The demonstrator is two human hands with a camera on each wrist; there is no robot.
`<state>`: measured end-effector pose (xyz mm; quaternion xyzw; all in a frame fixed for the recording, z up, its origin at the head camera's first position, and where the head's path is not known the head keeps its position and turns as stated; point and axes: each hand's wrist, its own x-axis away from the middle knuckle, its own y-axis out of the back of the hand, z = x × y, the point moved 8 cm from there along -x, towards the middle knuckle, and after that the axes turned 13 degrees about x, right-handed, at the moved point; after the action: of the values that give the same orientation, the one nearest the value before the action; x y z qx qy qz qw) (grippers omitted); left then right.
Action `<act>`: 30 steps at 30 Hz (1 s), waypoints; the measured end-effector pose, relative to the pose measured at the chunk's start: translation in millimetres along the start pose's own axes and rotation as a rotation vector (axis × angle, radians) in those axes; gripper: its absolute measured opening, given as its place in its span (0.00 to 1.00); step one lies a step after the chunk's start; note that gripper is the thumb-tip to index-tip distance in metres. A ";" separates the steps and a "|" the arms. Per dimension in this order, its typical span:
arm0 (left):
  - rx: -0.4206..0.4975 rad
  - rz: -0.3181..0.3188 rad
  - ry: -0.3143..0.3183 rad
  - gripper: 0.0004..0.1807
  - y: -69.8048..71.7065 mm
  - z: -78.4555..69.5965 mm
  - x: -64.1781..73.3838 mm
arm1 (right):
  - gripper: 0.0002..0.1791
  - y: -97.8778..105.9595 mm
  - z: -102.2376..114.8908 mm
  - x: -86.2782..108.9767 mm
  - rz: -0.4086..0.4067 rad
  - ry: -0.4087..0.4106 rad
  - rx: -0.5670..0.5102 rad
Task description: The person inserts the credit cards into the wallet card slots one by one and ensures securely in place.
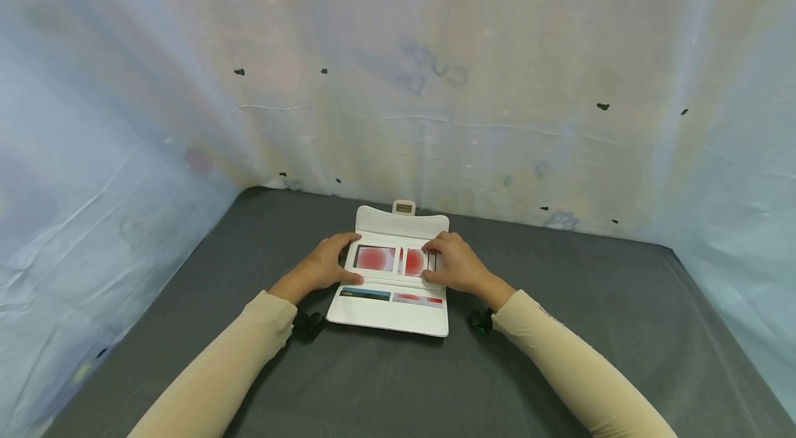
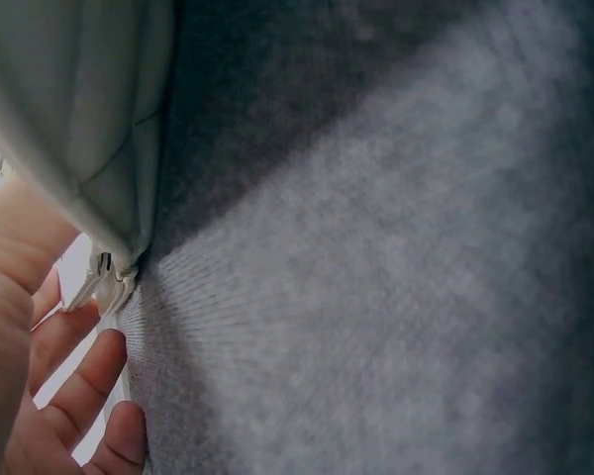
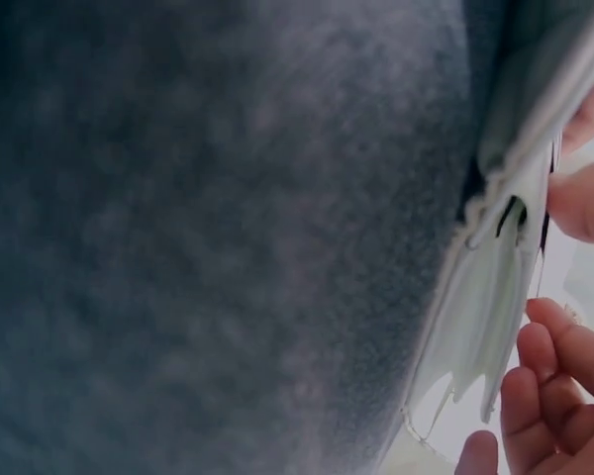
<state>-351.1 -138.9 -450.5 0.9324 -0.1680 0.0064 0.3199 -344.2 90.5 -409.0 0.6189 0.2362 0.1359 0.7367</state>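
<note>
A white wallet [image 1: 388, 317] lies unfolded, its flap with a clasp tab [image 1: 404, 207] pointing away. Its middle panel has two windows; a card with a pink-red circle [image 1: 375, 258] shows in the left one. My left hand [image 1: 322, 264] holds the wallet's left edge, thumb and index finger spread over the middle panel. At the right window, my right hand [image 1: 459, 264] pinches a red-circle card [image 1: 414, 262], fingers at its upper edge and thumb at its lower. In the right wrist view, the wallet's folded side pockets [image 3: 475, 327] gape beside my fingers.
A blue-black card [image 1: 365, 293] and a pink-red card [image 1: 417, 300] show in the wallet's lower slots. Dark grey cloth [image 1: 385, 383] covers the table. A pale patterned curtain [image 1: 472, 92] hangs behind and at both sides.
</note>
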 end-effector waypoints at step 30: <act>-0.002 -0.017 0.034 0.52 0.8 7.9 -0.7 | 0.22 -6.4 12.2 -7.0 -0.001 0.027 0.023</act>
<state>-352.7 -144.1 -456.3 0.9332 -0.1548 0.0194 0.3238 -344.5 75.5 -412.5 0.6254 0.2477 0.1412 0.7264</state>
